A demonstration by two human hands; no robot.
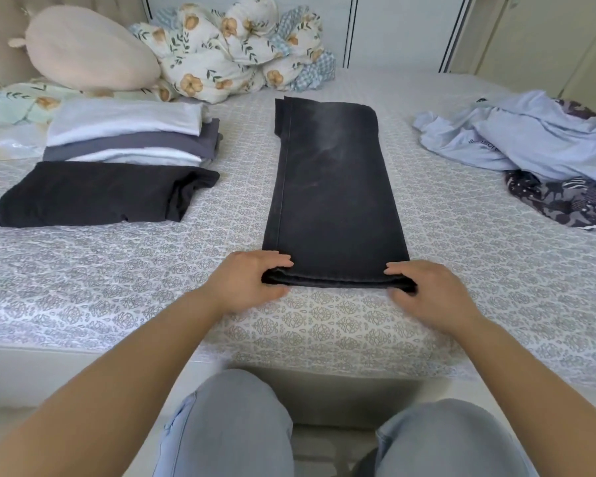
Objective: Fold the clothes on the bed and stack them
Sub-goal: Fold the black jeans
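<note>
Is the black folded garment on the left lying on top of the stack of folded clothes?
No, the black folded garment lies on the bed in front of the stack, not on it.

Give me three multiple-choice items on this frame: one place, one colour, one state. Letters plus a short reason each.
1. Where does the unfolded pale blue garment lie relative to the dark jeans?
A. to their right
B. to their left
C. under them

2. What colour is the top item of the folded stack?
A. red
B. white
C. black

3. What are the left hand and right hand doing?
A. hanging idle off the bed
B. gripping the near end of the jeans
C. holding the pillow

Key: 1 A, the blue heap sits at the bed's right side. 2 B, a white piece lies on top, grey below it. 3 B, fingers of both hands curl round the jeans' near corners.
</note>
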